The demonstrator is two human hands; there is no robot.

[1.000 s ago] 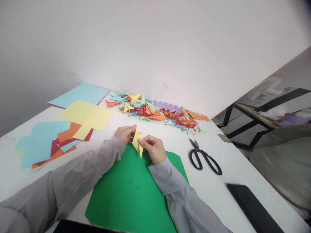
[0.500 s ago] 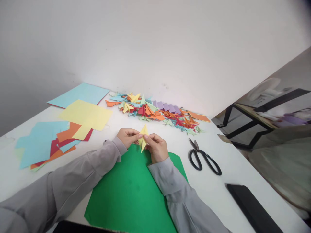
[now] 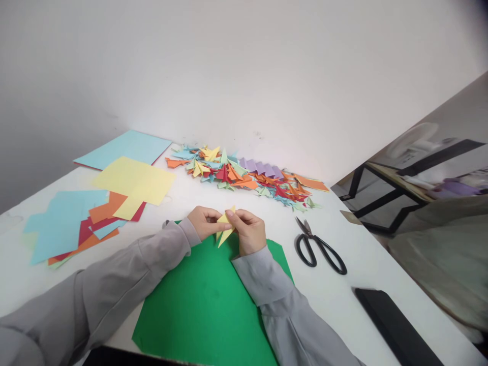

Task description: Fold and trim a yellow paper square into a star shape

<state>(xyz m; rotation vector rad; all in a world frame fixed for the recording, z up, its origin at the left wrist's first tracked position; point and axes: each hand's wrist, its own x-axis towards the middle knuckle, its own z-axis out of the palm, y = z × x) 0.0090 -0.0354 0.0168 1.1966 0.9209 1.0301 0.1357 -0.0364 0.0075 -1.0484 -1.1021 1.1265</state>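
So the left hand (image 3: 203,222) and right hand (image 3: 251,233) are both pinching 1 folded yellow paper piece (image 3: 226,235), each grip narrow around it, over the far end of the green mat (image 3: 206,300). Black-handled scissors (image 3: 310,236) are lying slightly open on the white bench (image 3: 328,216), off to the right.

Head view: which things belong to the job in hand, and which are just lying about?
Seemingly in use:
yellow folded paper, held by left hand and right hand
green sheet beneath

Seemingly lying about:
scissors
black flat object
folded-paper pile
loose colored sheets
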